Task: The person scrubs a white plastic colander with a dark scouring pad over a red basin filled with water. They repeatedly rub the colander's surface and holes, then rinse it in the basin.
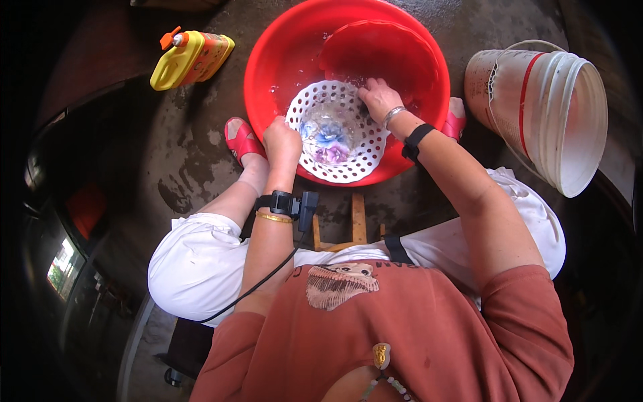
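A white plastic fruit basket (329, 173) with a perforated rim and blue and purple flowers printed on its base is held tilted in a large red basin (266, 65). My left hand (282, 141) grips its left rim. On the basket's far right side lies my right hand (380, 100), fingers bent over the inner wall. Something dark shows beneath those fingers, too hidden to identify. Water and bubbles glisten in the basket's bowl. Behind it, a red scalloped-edged dish (377, 53) leans inside the basin.
A yellow detergent jug (193, 60) with an orange pump top stands on the wet concrete floor (186, 145) at left. To the right, a white plastic bucket (537, 110) with a wire handle lies on its side. Part of a wooden stool (358, 216) shows between my knees.
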